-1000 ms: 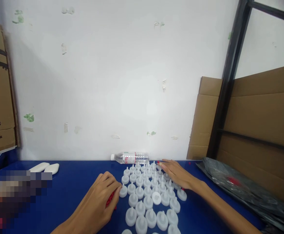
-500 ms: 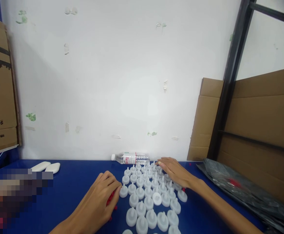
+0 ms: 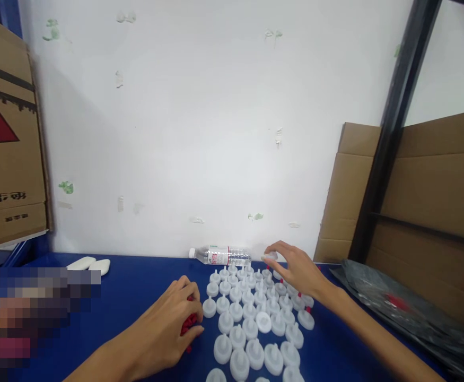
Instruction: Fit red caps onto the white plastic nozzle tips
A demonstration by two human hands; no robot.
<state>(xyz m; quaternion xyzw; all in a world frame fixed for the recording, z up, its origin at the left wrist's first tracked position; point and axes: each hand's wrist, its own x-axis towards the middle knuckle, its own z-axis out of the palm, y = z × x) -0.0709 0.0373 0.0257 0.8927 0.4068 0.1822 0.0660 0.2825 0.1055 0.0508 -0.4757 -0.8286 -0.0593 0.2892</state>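
Left hand: the left hand (image 3: 172, 321) is half curled, with the thumb apart from the bent fingers; small red plastic pieces (image 3: 190, 321) show in this gap, and I cannot tell if they are gripped or only covered.
Right hand: the right hand (image 3: 297, 268) is narrow at the fingertips, holding a translucent whitish piece (image 3: 271, 255) between thumb and fingers; its shape is partly hidden.
White caps: many round, translucent white plastic caps with thin nozzles (image 3: 248, 312) stand on the blue surface (image 3: 144, 281) between the two hands and also nearer than them.
Red tips: below the right hand and its wrist, several nozzles carry a small red tip (image 3: 308, 310).
Turned cap: one white ring-shaped cap (image 3: 263, 322) lies among the others, between the hands, its round face upward.
Bottle: a clear plastic bottle with white-red label (image 3: 219, 255) lies sideways beyond the caps, left of the right fingertips.
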